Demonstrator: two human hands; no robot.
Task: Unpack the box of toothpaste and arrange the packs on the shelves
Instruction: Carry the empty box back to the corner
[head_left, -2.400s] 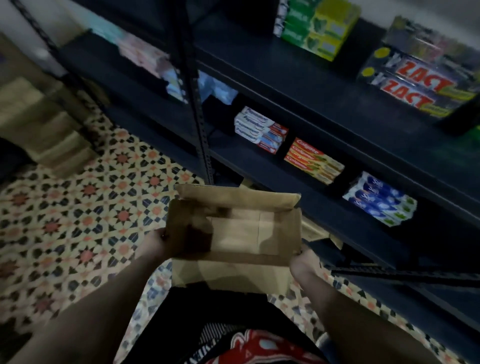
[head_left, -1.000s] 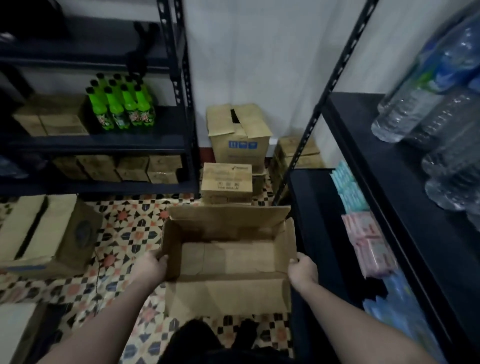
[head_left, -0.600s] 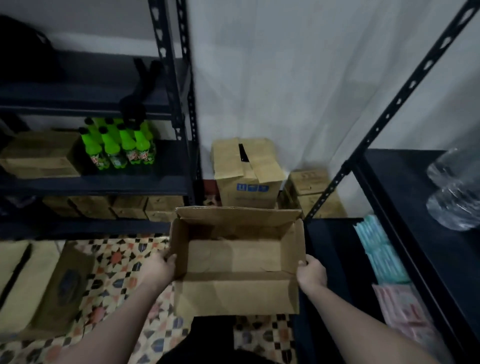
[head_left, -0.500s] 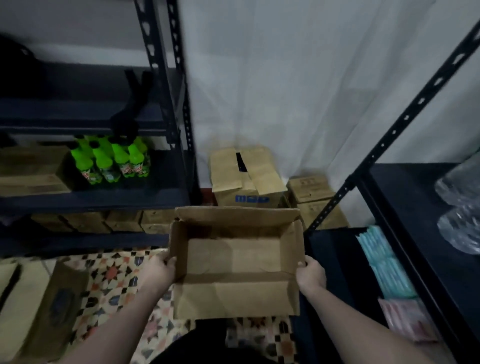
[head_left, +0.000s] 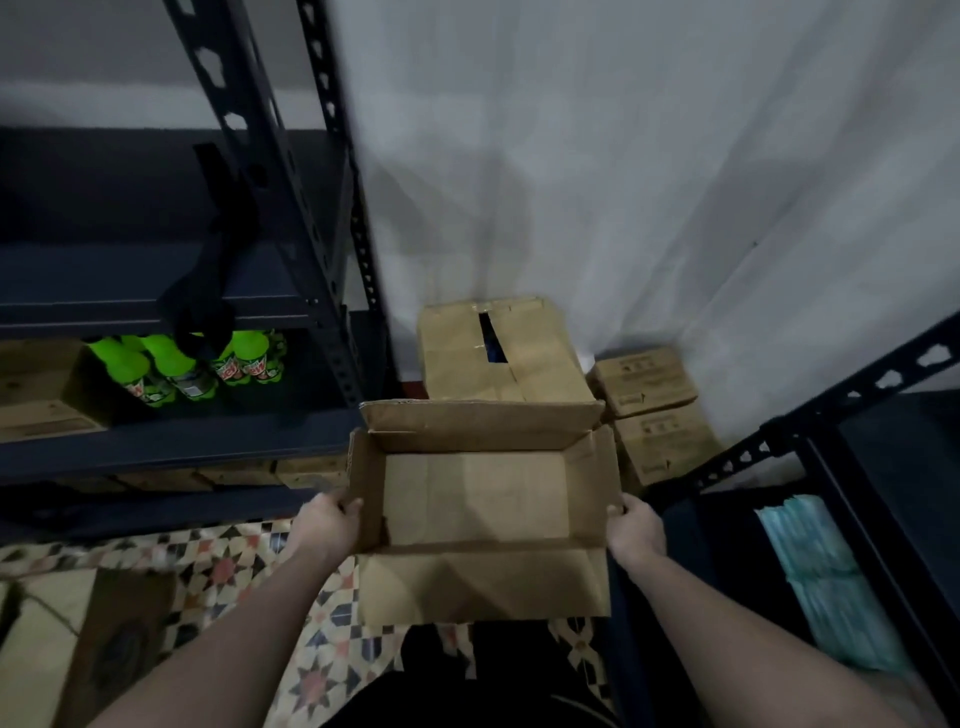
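On the far left we see a dark shelf carrying green bottles. Next comes our left hand, its fingers curled over the left short wall of the cardboard box and gripping it. The box sits between our two hands, held in the air above the patterned floor, its long axis running left to right across us, flaps open, the inside bare with no toothpaste packs visible. Beyond it, stacked cartons stand against the white wall. Then our right hand grips the right short wall. Each hand is equally near its end, so we judge that setting the empty box down calls for both together. At the far right, another shelf holds pale packets.
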